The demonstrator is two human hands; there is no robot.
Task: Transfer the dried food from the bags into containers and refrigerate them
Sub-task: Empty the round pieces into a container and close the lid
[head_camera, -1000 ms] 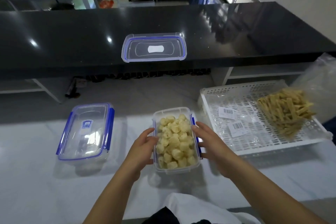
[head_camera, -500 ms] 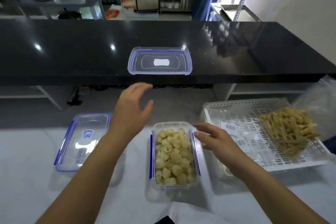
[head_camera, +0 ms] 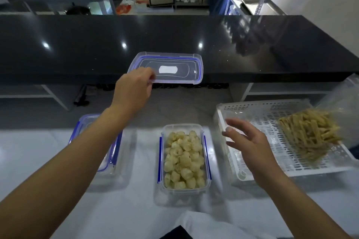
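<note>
No readable writing is seen; a white label in the middle of the loose lid (head_camera: 171, 69) is blank or too blurred to read. One loose clear lid with a blue seal is laid on the black counter (head_camera: 272, 48), and its near left corner is pinched by the curled fingers of the left hand (head_camera: 134, 88). Two clear containers with blue clips are set on the white worktop (head_camera: 38, 151): one open container (head_camera: 184, 158), filled with pale puffed dried pieces, and one lidded container (head_camera: 93, 141), partly hidden under the left forearm. The right hand (head_camera: 246, 141) is held above the worktop with fingers spread and relaxed, gripping nothing. One white perforated tray (head_camera: 272, 114) is placed at the right, and one clear bag of dried yellow sticks (head_camera: 308, 134) is laid on it.
</note>
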